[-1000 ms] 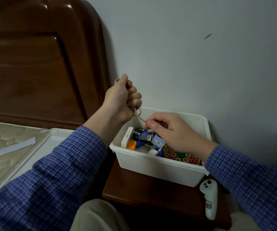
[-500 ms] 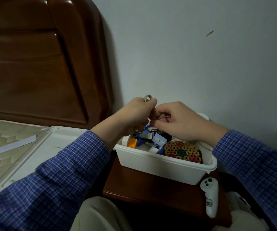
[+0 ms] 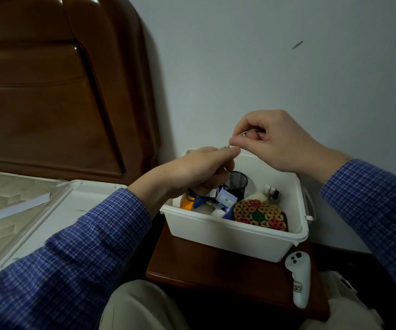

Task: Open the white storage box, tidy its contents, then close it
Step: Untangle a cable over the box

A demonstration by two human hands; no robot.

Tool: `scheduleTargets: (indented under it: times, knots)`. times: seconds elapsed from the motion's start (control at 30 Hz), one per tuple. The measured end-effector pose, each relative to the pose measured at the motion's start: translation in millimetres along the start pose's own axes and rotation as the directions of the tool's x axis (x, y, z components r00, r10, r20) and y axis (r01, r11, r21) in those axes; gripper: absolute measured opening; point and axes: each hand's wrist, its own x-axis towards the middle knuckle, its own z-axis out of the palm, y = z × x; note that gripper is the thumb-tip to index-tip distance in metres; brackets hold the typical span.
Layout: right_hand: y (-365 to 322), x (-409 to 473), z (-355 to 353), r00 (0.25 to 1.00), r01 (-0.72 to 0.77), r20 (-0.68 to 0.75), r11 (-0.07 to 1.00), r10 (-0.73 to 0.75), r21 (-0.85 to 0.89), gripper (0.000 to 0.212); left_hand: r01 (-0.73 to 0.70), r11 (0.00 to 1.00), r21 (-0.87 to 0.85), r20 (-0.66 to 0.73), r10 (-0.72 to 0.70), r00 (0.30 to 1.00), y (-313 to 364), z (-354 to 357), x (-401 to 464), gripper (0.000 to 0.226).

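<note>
Your white storage box (image 3: 230,236) sits open toward the back edge of the brown surface (image 3: 206,275), its lid (image 3: 56,210) on the bed. Above it, your left hand (image 3: 192,172) and right hand (image 3: 273,141) each pinch a thin cord (image 3: 249,132).

Both hands hover above the open white storage box (image 3: 230,234); the right hand (image 3: 275,139) pinches a thin cable (image 3: 248,133) whose end meets the fingertips of the left hand (image 3: 197,172). Below the fingers sit a black mesh cup (image 3: 237,183) and a patterned mat (image 3: 260,215), the lid (image 3: 56,210) left of them
</note>
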Motion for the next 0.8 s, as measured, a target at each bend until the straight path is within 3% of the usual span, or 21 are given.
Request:
scheduleTargets:
  times: [0.37, 0.47, 0.63, 0.8]
  knots:
    - [6, 0, -1, 0.998, 0.031, -0.050, 0.999, -0.030, 0.021, 0.013, -0.221, 0.965, 0.139, -0.140, 0.240, 0.961, -1, 6, 1, 0.046]
    - [6, 2, -1, 0.994, 0.023, -0.108, 1.000, -0.021, 0.015, 0.016, -0.279, 0.960, -0.008, -0.154, 0.274, 0.949, -2, 8, 2, 0.043]
    - [9, -6, 8, 0.988, -0.114, -0.105, 0.993, 0.117, 0.041, 0.021, -0.357, 0.870, -0.339, -0.380, 0.221, 0.898, 1, 10, 9, 0.042]
    - [-5, -19, 33, 0.995, -0.100, -0.008, 0.995, 0.101, 0.029, 0.021, -0.307, 0.871, -0.383, -0.492, 0.089, 0.866, -5, 12, 20, 0.038]
